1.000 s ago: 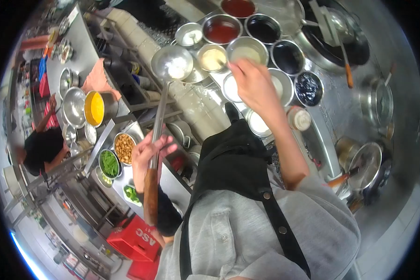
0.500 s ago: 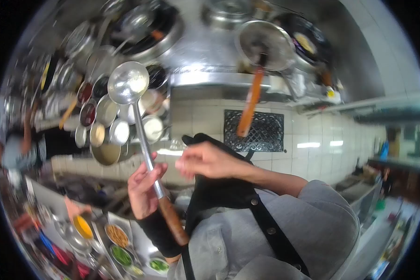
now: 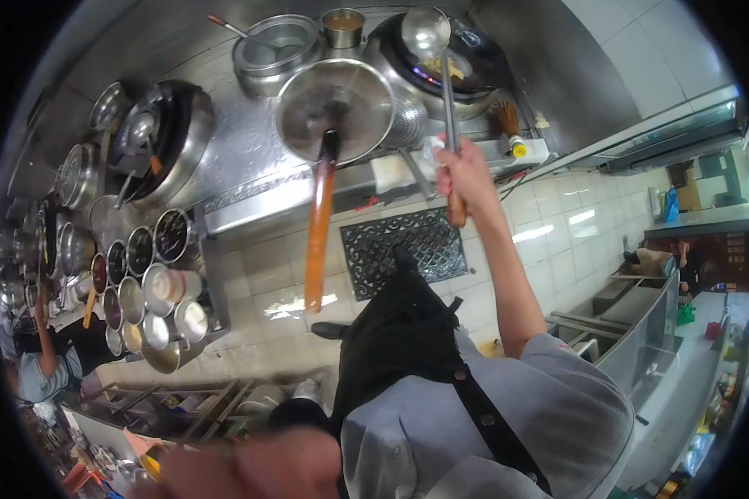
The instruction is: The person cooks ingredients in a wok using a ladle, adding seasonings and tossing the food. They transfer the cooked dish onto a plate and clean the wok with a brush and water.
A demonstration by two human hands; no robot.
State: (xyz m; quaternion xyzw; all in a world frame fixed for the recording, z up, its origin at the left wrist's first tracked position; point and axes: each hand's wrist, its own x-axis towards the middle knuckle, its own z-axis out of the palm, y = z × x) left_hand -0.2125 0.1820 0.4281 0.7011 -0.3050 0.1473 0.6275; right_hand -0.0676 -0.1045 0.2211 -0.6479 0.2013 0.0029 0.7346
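My right hand is closed around the wooden-ended handle of a long metal ladle. The ladle's bowl hangs above a dark wok on the right burner. Yellowish food shows in that wok beneath the ladle. My left hand is a blur at the bottom, close to the camera, and its fingers cannot be made out. Left of the ladle, a metal pan with a long wooden handle sits on the steel counter, its handle sticking out toward me.
Several containers of sauces and seasonings stand at the left. A second wok is behind them. A lidded pot and a small pot of brown liquid stand at the back. A black mat lies on the tiled floor. Another person works far left.
The ladle has passed from my left hand to my right, which has reached out over the right wok. My left hand has dropped low toward the camera. The view has swung right.
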